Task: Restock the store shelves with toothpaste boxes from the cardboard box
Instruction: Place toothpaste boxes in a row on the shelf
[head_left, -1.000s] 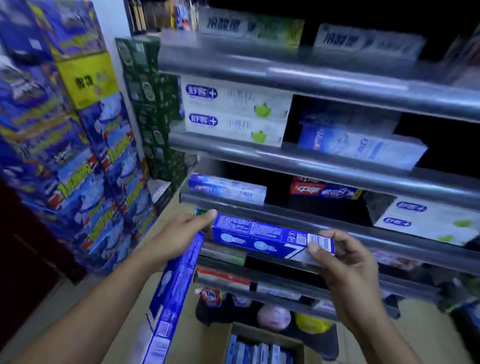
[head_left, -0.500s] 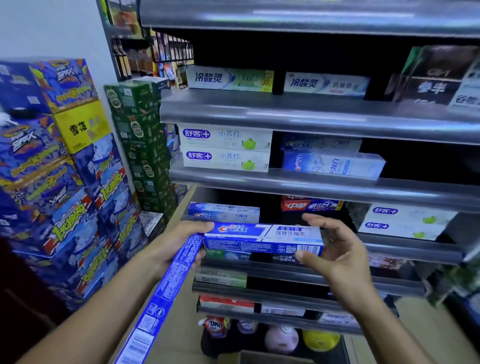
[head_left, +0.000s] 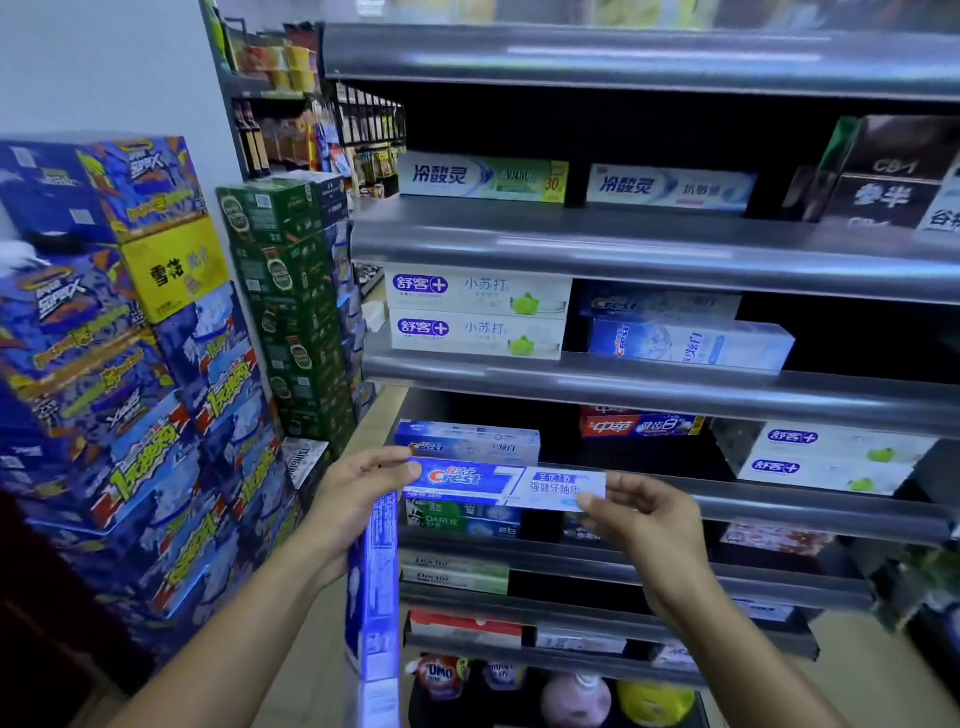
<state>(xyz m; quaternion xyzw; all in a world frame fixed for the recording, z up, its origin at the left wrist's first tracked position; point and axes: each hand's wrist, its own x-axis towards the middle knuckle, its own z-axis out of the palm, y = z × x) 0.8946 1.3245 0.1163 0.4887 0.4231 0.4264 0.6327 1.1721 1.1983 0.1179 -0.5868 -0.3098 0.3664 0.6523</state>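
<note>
**Hands are holding stock at the shelf front; restocking is under way, not finished**

The left hand is pressing its fingertips against the left end of a blue-and-white Crest toothpaste carton, and the right hand is pinching that carton's right end between thumb and fingers. The two hands are standing apart, with the carton held level between them. The left hand is also carrying a second long blue toothpaste carton, which is hanging downward from the palm. The fingers gripping it are hidden.

Landmark: the pale blue toothpaste carton lying on the shelf of the grey metal shelving unit. The Crest carton is hovering just in front of and slightly below this landmark, not yet resting on any tier. To the right of the landmark a dark gap is showing before a red toothpaste carton. Tiers above and below the landmark are holding only a few cartons each.

Assessment: some stock is already sitting on the shelves, but two cartons are still in hand and open space is remaining on several tiers. The cardboard box is not appearing in view, so how much is left in it cannot be told. In my judgement the work is at an early-to-middle stage.
</note>
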